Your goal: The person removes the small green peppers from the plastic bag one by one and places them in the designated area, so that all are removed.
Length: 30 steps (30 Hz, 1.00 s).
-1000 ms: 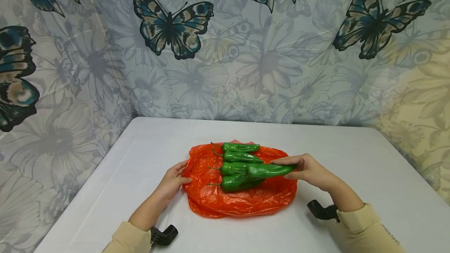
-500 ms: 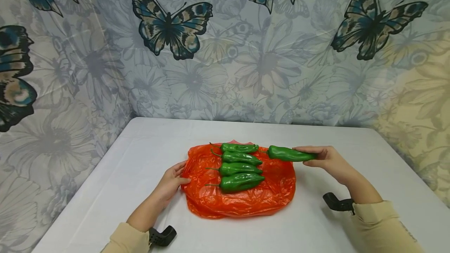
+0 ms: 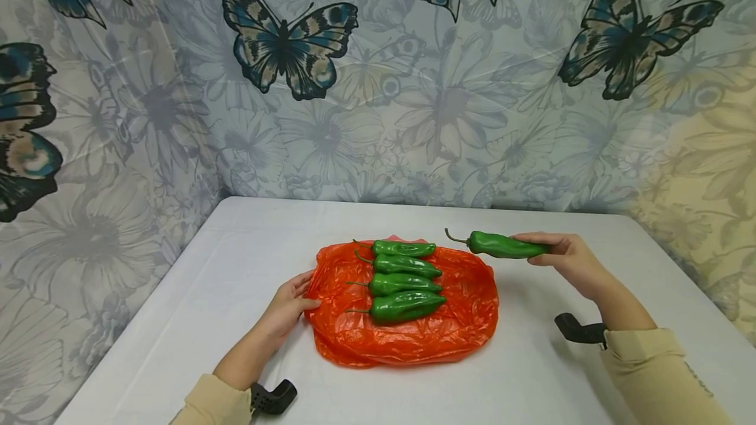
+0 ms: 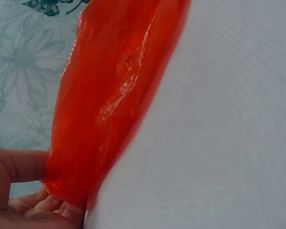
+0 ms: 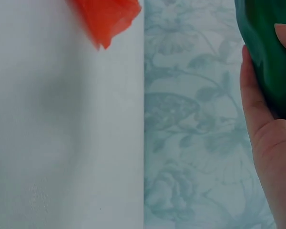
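Observation:
My right hand (image 3: 564, 256) holds a green pepper (image 3: 502, 245) by its tip end, raised over the table's right side, its curved stem pointing left. In the right wrist view the thumb and fingers grip the same pepper (image 5: 271, 62). A red plastic bag (image 3: 407, 341) lies spread mid-table, and my left hand (image 3: 289, 303) pinches its left edge. The left wrist view shows the bag (image 4: 114, 86) between thumb and fingers. Several green peppers (image 3: 406, 307) lie in a column on the bag, stems to the left.
The white table (image 3: 579, 372) carries everything, with its back edge against a wall covering (image 3: 449, 110) printed with flowers and butterflies. Black wrist mounts (image 3: 581, 331) sit at both sleeve cuffs.
My right hand has lifted the pepper off the column and carried it right and away, past the bag's right edge. The left hand has stayed at the bag's edge.

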{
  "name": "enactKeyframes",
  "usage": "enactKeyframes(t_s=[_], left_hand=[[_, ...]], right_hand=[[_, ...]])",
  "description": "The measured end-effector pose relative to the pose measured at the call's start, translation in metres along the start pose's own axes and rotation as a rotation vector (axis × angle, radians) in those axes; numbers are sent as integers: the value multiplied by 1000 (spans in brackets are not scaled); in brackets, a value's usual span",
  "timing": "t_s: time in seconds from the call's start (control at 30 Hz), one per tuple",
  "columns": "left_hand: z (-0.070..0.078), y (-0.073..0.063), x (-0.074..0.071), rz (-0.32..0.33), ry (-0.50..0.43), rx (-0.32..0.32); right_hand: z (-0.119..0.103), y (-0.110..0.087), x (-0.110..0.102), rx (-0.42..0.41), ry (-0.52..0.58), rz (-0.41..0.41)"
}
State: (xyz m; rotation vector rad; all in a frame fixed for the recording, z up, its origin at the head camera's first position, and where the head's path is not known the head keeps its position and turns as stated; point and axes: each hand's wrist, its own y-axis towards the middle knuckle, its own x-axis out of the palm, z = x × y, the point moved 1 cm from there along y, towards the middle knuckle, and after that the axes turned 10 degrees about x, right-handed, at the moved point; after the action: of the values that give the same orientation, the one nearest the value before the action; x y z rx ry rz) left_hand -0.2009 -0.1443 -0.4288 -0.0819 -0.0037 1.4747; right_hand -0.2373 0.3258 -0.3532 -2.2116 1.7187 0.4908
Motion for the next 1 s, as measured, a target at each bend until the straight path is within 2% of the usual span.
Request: enactKeyframes(t_s=[0.27,0.43,0.8,1.0], left_hand=[[1,1,1,-3,-7,4],[1,2,1,9,-13,2],[0,-2,-1,-3,-6,12],[0,-1,-1,-6,-6,12]], right_hand=[[13,5,-13,47,16,88],[19,6,-21,60,75,110],[40,8,-33,147,37,183],[48,10,-39,152,95,188]])
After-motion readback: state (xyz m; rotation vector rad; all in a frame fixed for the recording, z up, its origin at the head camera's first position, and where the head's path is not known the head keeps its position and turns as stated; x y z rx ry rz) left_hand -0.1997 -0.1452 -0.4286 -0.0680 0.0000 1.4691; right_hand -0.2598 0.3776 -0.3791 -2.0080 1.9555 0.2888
